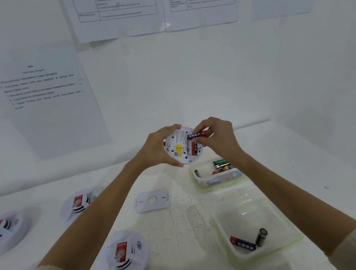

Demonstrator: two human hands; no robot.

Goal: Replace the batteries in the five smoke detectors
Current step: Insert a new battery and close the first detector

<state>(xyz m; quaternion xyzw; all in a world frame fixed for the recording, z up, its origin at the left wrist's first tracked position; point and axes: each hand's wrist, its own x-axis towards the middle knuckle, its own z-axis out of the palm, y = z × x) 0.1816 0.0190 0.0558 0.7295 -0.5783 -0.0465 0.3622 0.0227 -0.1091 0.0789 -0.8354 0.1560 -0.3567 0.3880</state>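
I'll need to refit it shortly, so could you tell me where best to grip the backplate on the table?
Pinch the backplate across its near and far edges, coming straight down from above. It lies flat on the table with free space around it, and its rim shows some thickness; the flat face likely gives no hold.

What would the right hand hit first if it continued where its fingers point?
Likely the open back of the smoke detector in the left hand: the right hand pinches a battery right at its compartment. Depth is unclear.
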